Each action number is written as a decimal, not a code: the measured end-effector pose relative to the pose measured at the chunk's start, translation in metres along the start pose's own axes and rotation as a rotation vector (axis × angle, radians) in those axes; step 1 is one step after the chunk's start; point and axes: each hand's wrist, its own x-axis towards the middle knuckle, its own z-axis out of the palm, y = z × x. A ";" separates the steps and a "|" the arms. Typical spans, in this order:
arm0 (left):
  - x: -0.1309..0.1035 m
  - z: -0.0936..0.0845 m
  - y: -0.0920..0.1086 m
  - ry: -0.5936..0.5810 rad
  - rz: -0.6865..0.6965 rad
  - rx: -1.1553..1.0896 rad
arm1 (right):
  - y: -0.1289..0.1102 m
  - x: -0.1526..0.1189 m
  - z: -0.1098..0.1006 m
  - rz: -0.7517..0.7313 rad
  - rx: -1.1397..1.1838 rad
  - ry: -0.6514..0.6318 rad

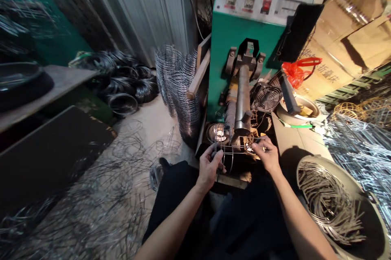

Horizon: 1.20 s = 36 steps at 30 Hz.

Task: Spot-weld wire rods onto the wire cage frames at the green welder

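My left hand (210,165) is closed on a wire frame (231,158) with curved and straight thin rods, just below the machine's cylindrical arm. My right hand (267,153) pinches a thin wire at the right side of the frame; its far end is hard to make out. Above both hands projects the round metal arm (242,97) of a green spot-welding machine (222,44). A round dish (210,134) sits behind my left hand, at the machine's foot.
Stacked wire rings (185,93) stand left of the machine, near a wooden bar (200,74). Loose wires (113,195) litter the floor. On the right are a basin (305,162) of short rods, a pot (316,107), a cardboard box (345,48) and a wire heap (363,146).
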 end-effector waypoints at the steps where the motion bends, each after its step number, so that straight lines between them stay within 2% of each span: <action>1: 0.001 0.000 0.000 0.002 0.003 0.000 | 0.000 0.001 0.000 0.003 0.002 -0.004; 10: 0.009 0.000 -0.002 -0.005 -0.006 -0.010 | 0.001 0.007 0.001 -0.007 0.000 -0.011; 16: 0.004 0.005 0.008 -0.002 -0.009 -0.045 | -0.009 -0.001 -0.003 -0.039 -0.036 -0.003; 19: -0.025 0.009 0.009 0.024 -0.077 -0.132 | -0.003 -0.029 -0.014 0.027 -0.007 0.084; 21: -0.061 0.004 0.002 0.049 -0.204 -0.214 | 0.005 -0.055 -0.026 0.147 -0.014 0.107; 22: -0.084 -0.003 -0.002 0.060 -0.287 -0.237 | 0.009 -0.069 -0.034 0.228 -0.030 0.070; 23: -0.106 -0.013 -0.006 0.057 -0.376 -0.226 | 0.011 -0.082 -0.041 0.312 -0.047 -0.001; 25: -0.144 -0.044 -0.008 -0.013 -0.515 -0.061 | 0.008 -0.101 -0.053 0.450 -0.066 -0.231; 27: -0.160 -0.077 0.001 -0.211 -0.558 0.294 | -0.002 -0.108 -0.055 0.487 -0.077 -0.521; 28: -0.157 -0.089 0.008 -0.306 -0.497 0.493 | -0.008 -0.107 -0.051 0.464 -0.097 -0.649; 29: -0.147 -0.097 0.015 -0.336 -0.391 0.651 | -0.014 -0.103 -0.043 0.423 -0.132 -0.752; 30: -0.133 -0.098 0.021 -0.275 -0.218 0.756 | -0.019 -0.099 -0.033 0.372 -0.185 -0.814; 31: -0.116 -0.094 0.025 -0.265 -0.077 0.839 | -0.024 -0.095 -0.021 0.319 -0.259 -0.833; 34: -0.069 -0.064 0.021 -0.351 0.250 1.107 | -0.033 -0.095 0.012 0.196 -0.498 -0.735; 36: -0.053 -0.047 0.009 -0.366 0.364 1.255 | -0.033 -0.106 0.020 0.169 -0.526 -0.634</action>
